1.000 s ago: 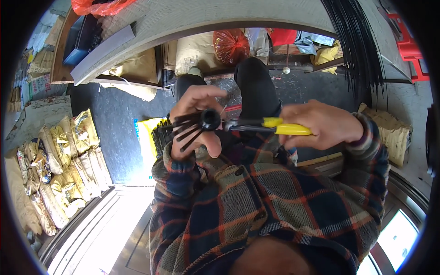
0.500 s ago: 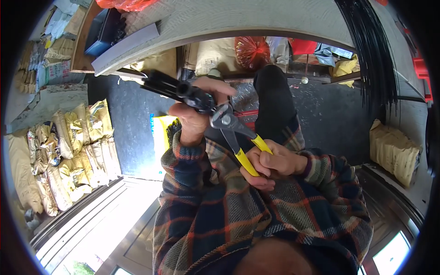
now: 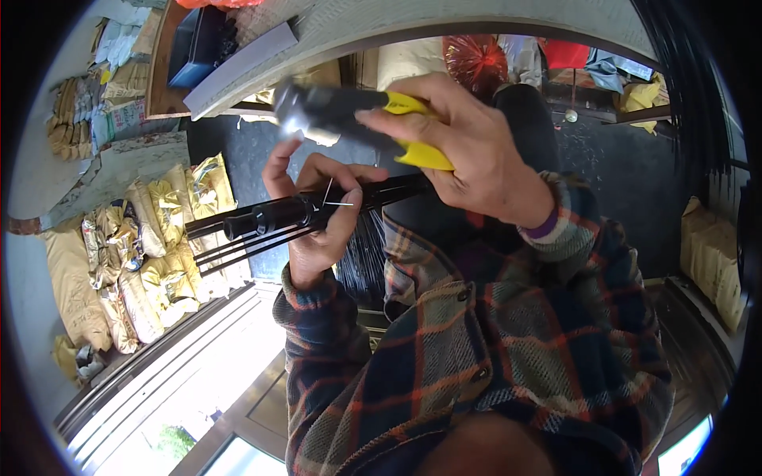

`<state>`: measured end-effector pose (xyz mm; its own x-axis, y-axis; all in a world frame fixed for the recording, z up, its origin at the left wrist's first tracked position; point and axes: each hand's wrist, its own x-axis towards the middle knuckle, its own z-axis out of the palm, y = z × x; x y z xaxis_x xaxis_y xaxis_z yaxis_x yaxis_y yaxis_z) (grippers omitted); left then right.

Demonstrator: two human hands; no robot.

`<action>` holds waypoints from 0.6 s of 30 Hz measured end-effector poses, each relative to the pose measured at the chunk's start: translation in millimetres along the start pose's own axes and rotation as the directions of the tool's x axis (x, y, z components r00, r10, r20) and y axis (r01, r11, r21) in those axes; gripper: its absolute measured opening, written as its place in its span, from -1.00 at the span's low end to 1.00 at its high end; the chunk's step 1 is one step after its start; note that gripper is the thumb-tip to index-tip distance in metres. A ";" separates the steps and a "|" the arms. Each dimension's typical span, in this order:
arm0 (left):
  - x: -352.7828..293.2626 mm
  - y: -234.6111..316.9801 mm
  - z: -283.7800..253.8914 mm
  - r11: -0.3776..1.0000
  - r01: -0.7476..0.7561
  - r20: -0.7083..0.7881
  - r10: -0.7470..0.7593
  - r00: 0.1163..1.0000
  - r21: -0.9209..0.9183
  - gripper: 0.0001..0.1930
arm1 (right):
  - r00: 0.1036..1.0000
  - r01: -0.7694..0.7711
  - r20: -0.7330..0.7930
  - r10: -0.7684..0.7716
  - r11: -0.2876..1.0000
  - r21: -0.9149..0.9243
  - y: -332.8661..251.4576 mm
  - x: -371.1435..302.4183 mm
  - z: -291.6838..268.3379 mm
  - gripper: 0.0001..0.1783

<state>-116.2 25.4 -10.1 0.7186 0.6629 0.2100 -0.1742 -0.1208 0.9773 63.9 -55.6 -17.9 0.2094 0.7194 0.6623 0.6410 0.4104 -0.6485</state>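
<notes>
Between the fingers and thumb of my left hand (image 3: 343,226) lies what looks like an umbrella frame (image 3: 282,213), a black tube with thin black rods alongside. It points left, roughly level. Two short ends of silvery wire (image 3: 339,204) stick up from it by the thumb. My right hand (image 3: 480,151) is closed round the yellow handles of pincers (image 3: 345,111). The pincers' head is blurred and hangs above and beyond my left fingers, apart from the frame. Long black rods show below my left hand, over my lap.
A bench edge (image 3: 444,28) curves across the far side, with a blue bin (image 3: 190,59) on its left. Long black rods (image 3: 690,103) hang at the right. Packed yellow-brown bags (image 3: 163,238) stand at left, and a brown sack (image 3: 706,254) at right. A red plastic bag (image 3: 476,59) sits under the bench.
My right hand has lifted the pincers from near my lap, up and away from the frame. My left hand has turned the frame lower and more level. The wire ends now show.
</notes>
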 end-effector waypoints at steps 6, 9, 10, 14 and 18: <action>6.9 18.2 -0.2 0.972 0.068 0.097 -0.092 0.991 0.227 -0.28 | 0.927 0.357 0.146 -0.345 0.697 -0.622 12.2 17.6 -31.7 -0.59; 10.5 17.7 10.5 0.983 0.102 0.021 -0.107 0.994 0.153 -0.31 | 0.908 0.382 0.258 -0.332 0.398 -0.834 -10.8 24.7 -44.1 -0.71; 11.5 19.8 13.0 0.974 0.139 -0.029 -0.136 0.990 0.176 -0.31 | 0.905 0.387 0.262 -0.334 0.394 -0.834 -13.6 25.9 -47.5 -0.71; 10.7 22.5 13.2 0.980 0.135 0.022 -0.140 0.990 0.149 -0.26 | 0.836 0.464 0.423 -0.350 0.038 -0.885 -18.8 33.2 -62.0 -0.66; 12.2 23.8 17.2 0.978 0.178 0.008 -0.180 0.984 0.111 -0.22 | 0.761 0.250 0.372 -0.532 -0.289 -0.924 11.1 27.0 -56.8 -0.67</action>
<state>-100.0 17.9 16.3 0.7434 0.6682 0.0311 0.0324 -0.0824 0.9961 118.6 -63.5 14.2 -0.4566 0.5372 0.7092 0.5494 -0.4567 0.6997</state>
